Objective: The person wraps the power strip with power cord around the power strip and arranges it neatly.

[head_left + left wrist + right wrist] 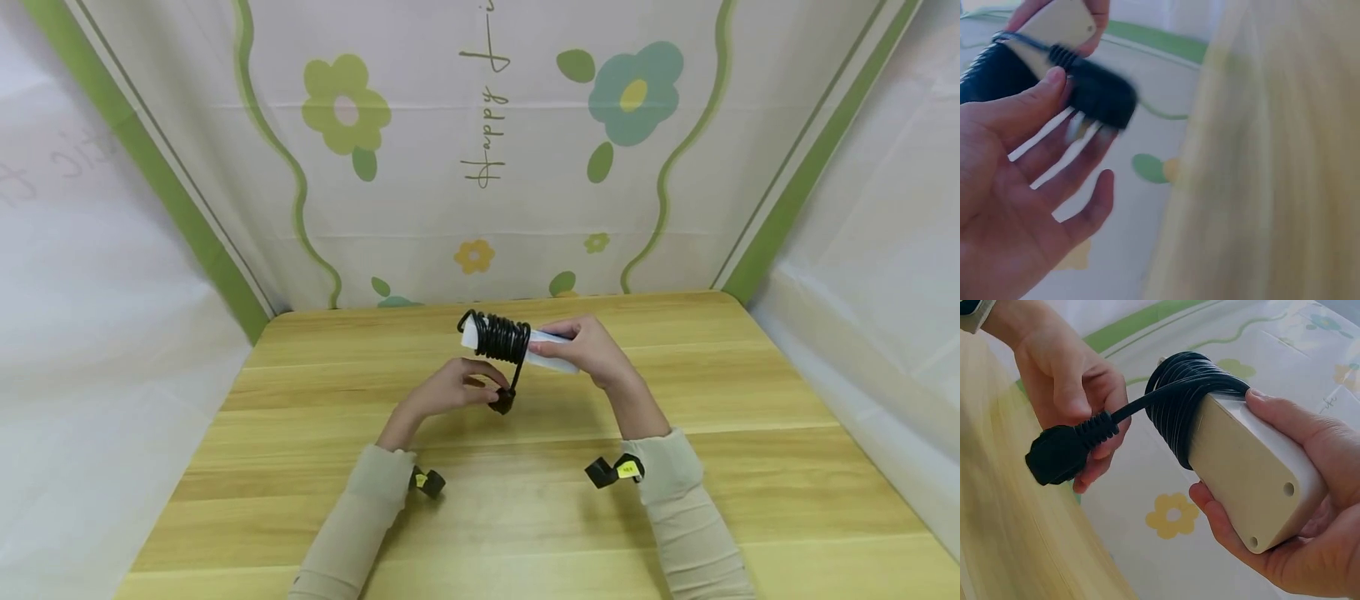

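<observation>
A white power strip (1247, 469) is held above the table, its black cord (502, 337) wound in tight coils around one end. My right hand (600, 354) grips the bare end, thumb on one side and fingers on the other. From the coils a short length of cord runs down to a black plug (1057, 455). My left hand (453, 385) pinches this plug between thumb and fingertips, a little below and left of the strip. In the left wrist view the plug (1100, 94) is blurred, and metal prongs show beneath it.
Below both hands lies a wood-grain table (510, 517). A white cloth (420, 183) printed with flowers hangs behind its far edge, with white sheets at both sides. Small black devices with yellow labels sit at the left cuff (427, 482) and right cuff (615, 472).
</observation>
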`<action>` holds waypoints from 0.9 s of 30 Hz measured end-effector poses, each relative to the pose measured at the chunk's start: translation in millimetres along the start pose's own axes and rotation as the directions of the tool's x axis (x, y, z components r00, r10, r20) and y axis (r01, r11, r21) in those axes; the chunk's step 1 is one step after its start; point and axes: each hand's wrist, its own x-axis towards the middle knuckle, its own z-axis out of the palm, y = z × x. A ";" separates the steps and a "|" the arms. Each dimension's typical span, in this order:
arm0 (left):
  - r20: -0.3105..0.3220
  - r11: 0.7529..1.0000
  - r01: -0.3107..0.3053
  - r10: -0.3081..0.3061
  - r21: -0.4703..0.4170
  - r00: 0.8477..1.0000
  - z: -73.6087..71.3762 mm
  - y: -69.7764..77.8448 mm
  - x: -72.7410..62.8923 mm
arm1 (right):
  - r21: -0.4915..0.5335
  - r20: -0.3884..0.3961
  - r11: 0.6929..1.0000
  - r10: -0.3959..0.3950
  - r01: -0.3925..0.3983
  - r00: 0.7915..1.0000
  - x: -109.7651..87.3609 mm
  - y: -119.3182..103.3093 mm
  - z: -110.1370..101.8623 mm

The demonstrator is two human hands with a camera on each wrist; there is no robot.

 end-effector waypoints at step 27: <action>-0.366 0.974 -0.034 -0.052 -0.225 0.929 -40.4 46.7 -33.6 | 0.192 0.116 0.974 -0.147 0.123 0.982 -2.5 3.1 2.1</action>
